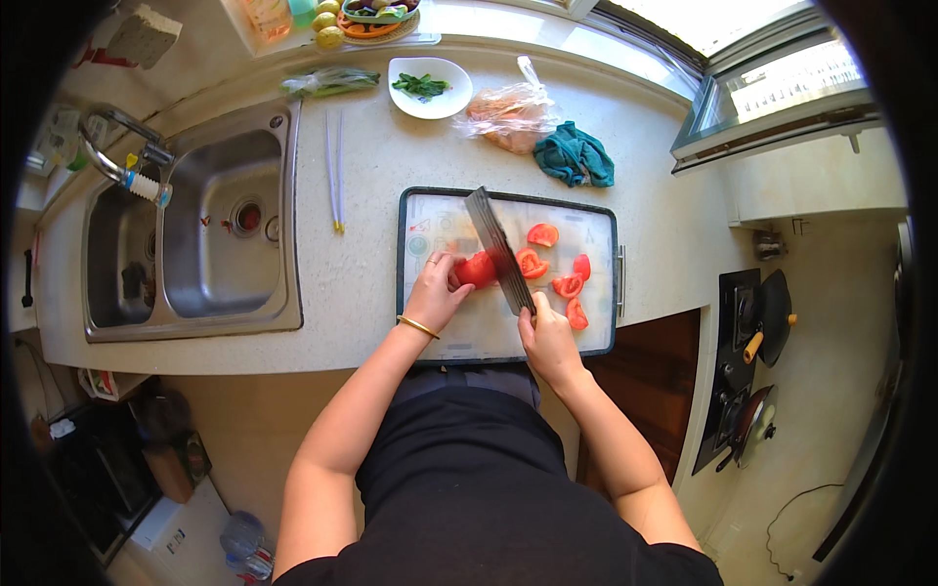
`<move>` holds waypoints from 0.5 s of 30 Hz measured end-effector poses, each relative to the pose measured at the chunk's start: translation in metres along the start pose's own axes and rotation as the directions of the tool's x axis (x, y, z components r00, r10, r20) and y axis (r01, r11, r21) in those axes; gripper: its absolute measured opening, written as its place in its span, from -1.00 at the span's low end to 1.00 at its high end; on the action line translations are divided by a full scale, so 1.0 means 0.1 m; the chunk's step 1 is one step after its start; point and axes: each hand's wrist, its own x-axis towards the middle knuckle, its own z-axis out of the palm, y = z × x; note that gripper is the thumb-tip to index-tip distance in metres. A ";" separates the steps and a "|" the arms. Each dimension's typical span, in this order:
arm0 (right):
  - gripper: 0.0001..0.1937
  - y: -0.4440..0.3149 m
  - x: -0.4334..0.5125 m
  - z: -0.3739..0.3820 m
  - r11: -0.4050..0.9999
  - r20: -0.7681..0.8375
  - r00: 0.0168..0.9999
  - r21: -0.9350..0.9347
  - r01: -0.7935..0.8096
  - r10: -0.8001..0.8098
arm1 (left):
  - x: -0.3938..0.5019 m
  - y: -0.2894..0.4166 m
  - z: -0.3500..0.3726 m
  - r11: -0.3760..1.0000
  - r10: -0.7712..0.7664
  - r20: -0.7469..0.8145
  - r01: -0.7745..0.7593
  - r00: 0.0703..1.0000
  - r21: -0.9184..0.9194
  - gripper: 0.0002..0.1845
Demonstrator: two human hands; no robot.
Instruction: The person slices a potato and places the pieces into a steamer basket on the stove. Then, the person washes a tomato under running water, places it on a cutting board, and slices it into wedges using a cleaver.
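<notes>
My left hand (437,291), with a ring and a gold bangle, grips a piece of red tomato (476,269) on a white cutting board (469,333) with a dark rim. In my right hand (546,337) is the handle of a kitchen knife (502,253). Its broad, blurred blade stands just at the tomato's right side; whether it has entered the flesh I cannot tell. Several cut tomato wedges (532,264) lie to the right of the blade, one of them (577,313) near my right hand.
A double steel sink (220,161) with a faucet (124,165) is at left. Chopsticks (335,172) lie beside it. Behind the board are a white bowl (405,106) of greens, a plastic bag (509,113) and a teal cloth (574,155). An open window (777,95) juts in at right, above a stove (722,381).
</notes>
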 end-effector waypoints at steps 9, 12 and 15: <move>-0.86 -0.22 -0.04 -0.10 0.992 0.123 0.987 -0.083 -0.096 0.106 | -0.01 -0.08 0.02 0.998 0.021 -0.013 -0.020 1.000 0.067 -0.59; -0.87 -0.03 -0.02 0.20 0.994 0.074 0.993 -0.063 -0.090 0.095 | -0.02 -0.11 0.06 1.000 0.004 -0.004 -0.004 1.000 0.030 -0.57; -0.87 0.07 0.01 0.18 0.999 0.042 0.999 -0.029 -0.020 0.021 | -0.03 -0.07 0.05 1.000 0.025 -0.058 -0.025 0.998 0.007 -0.59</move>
